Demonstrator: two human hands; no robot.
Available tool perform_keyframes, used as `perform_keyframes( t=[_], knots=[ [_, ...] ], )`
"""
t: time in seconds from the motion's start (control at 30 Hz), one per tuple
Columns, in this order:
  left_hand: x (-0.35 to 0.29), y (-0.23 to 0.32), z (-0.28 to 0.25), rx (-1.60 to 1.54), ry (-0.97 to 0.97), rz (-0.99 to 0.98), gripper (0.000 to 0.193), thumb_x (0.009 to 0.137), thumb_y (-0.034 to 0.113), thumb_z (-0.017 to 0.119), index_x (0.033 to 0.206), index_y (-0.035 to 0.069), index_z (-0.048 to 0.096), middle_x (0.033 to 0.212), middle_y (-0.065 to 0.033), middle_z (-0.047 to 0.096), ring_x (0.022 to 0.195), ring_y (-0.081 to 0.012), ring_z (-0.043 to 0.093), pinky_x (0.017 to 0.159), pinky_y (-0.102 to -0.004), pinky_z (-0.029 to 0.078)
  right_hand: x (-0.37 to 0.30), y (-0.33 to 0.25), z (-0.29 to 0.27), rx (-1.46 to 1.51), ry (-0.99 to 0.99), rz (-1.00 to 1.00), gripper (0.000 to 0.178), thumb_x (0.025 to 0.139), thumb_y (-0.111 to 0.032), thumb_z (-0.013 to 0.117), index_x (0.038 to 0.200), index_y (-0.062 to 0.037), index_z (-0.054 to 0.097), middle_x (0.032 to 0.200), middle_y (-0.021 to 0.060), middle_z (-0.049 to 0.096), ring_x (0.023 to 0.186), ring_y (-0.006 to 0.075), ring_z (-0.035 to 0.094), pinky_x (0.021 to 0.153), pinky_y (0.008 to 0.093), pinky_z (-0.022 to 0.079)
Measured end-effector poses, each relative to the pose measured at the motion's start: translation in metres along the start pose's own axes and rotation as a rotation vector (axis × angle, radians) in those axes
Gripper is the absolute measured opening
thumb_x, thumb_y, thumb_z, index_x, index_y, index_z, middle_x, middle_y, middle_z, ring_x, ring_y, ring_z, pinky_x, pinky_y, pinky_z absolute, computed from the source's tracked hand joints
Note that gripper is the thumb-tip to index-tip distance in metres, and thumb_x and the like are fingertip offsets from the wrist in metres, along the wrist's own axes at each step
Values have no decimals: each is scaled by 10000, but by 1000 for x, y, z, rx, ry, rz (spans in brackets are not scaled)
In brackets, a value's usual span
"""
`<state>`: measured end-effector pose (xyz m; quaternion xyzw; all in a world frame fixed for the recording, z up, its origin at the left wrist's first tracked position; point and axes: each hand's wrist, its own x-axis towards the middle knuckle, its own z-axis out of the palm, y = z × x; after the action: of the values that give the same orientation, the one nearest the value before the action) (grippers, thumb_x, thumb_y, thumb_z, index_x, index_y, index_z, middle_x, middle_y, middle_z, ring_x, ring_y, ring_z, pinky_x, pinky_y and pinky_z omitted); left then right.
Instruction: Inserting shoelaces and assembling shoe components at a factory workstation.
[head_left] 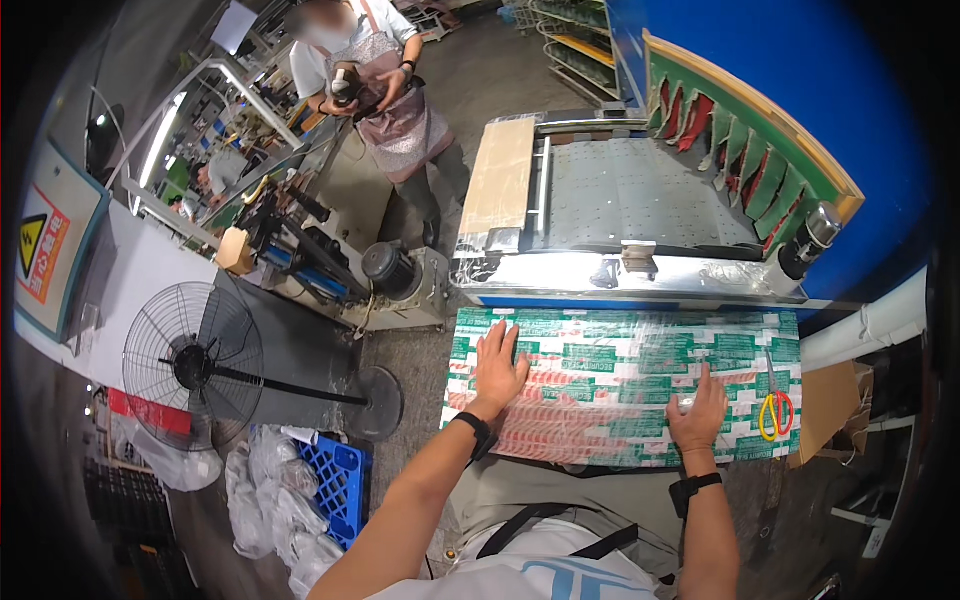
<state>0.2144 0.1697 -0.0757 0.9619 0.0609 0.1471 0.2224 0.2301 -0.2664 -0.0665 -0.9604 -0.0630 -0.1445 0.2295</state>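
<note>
My left hand (500, 368) lies on the near worktable (590, 385), fingers spread flat toward its far left edge. The table top is covered in green, white and red printed tape under a shiny clear film. My right hand (700, 415) rests on the right half of the same surface, fingers stretched forward. Beside its thumb shows a small shiny clear patch that I cannot make out. Scissors (776, 412) with one yellow and one red handle loop lie to the right of that hand, blades pointing away from me. Both wrists carry dark bands.
Beyond the table stands a conveyor machine (640, 195) with hanging green and red strips (765, 185). To the left are a standing fan (195, 365), a motor (390, 268), a blue crate (340, 490) and plastic bags (275, 490). A cardboard box (835, 410) sits right; a co-worker (385, 90) stands far left.
</note>
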Motion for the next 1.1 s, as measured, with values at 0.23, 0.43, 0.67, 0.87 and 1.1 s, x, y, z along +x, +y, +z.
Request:
perform_keyframes(
  t=[0.23, 0.43, 0.67, 0.87, 1.1],
  knots=[
    [-1, 2, 3, 12, 18, 1, 619, 1025, 259, 660, 1604, 79, 536, 1703, -227, 443, 1599, -424, 390, 1341, -620, 246, -6, 3, 3, -65, 58, -52, 889, 889, -246, 775, 1674, -11, 432, 1394, 246, 641, 1303, 445, 591, 1151, 564, 437],
    [-3, -4, 5, 0, 50, 18, 629, 1001, 232, 664, 1592, 63, 534, 1684, -248, 456, 1566, -453, 419, 1325, -629, 267, -4, 0, -1, -26, 32, -67, 857, 915, -263, 759, 1670, -14, 442, 1411, 258, 645, 1287, 455, 602, 1162, 562, 433],
    [0, 0, 1, 8, -16, -2, 630, 1032, 269, 635, 1614, 65, 506, 1699, -240, 423, 1607, -424, 358, 1357, -607, 217, -3, 0, 1, -38, 50, -75, 845, 915, -246, 754, 1668, -15, 446, 1425, 265, 642, 1296, 465, 598, 1164, 562, 433],
    [-1, -1, 3, 18, -13, -8, 631, 1029, 272, 634, 1614, 72, 510, 1696, -228, 430, 1606, -409, 365, 1362, -601, 218, -3, 0, -1, -28, 42, -65, 846, 909, -242, 754, 1669, -28, 449, 1433, 250, 642, 1298, 456, 600, 1162, 558, 431],
    [0, -1, 4, 16, 24, 14, 633, 1004, 252, 660, 1596, 70, 524, 1675, -241, 458, 1566, -444, 413, 1330, -633, 262, -3, 3, 2, -61, 51, -70, 884, 901, -305, 766, 1670, -14, 443, 1376, 253, 654, 1277, 455, 601, 1160, 555, 431]
  ],
)
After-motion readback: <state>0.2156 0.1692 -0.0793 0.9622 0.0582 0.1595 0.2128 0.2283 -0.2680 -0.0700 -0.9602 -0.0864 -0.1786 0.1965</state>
